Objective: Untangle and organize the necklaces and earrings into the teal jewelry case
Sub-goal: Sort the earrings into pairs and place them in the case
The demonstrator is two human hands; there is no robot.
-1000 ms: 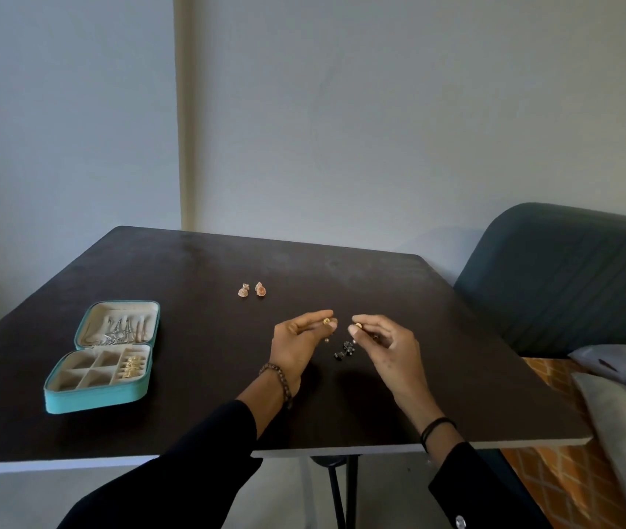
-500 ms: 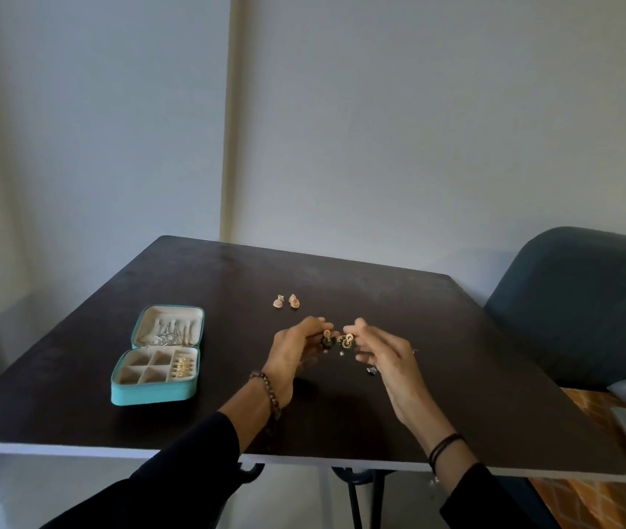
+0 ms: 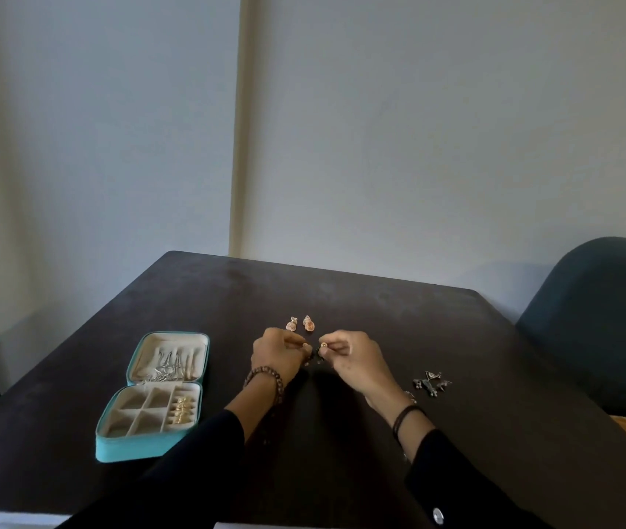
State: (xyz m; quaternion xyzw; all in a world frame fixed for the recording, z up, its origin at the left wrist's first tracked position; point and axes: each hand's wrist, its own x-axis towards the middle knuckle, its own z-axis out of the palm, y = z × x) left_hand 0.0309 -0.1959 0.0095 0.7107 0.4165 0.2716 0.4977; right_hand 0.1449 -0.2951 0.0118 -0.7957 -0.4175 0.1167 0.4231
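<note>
An open teal jewelry case (image 3: 128,450) lies flat at the left of a dark table (image 3: 494,376). Its cream lid holds silver chains (image 3: 168,370), and gold pieces (image 3: 181,410) fill the right-hand compartment of its divided base. Toward the middle, both forearms in black sleeves reach forward and the hands meet low over the table, knuckles up. The left hand (image 3: 279,355), with a beaded bracelet (image 3: 263,379) on its wrist, has its fingers curled inward, the tips pinching a dark earring (image 3: 317,355). Just beyond the hands a pair of orange earrings (image 3: 300,323) rests on the table. The right hand (image 3: 357,360), with a black band (image 3: 405,416) at its wrist, pinches the same earring's gold end between thumb and forefinger. Further right lies a dark metal jewelry piece (image 3: 431,383), too small to make out. A blue-green chair (image 3: 601,318) stands at the far right.
</note>
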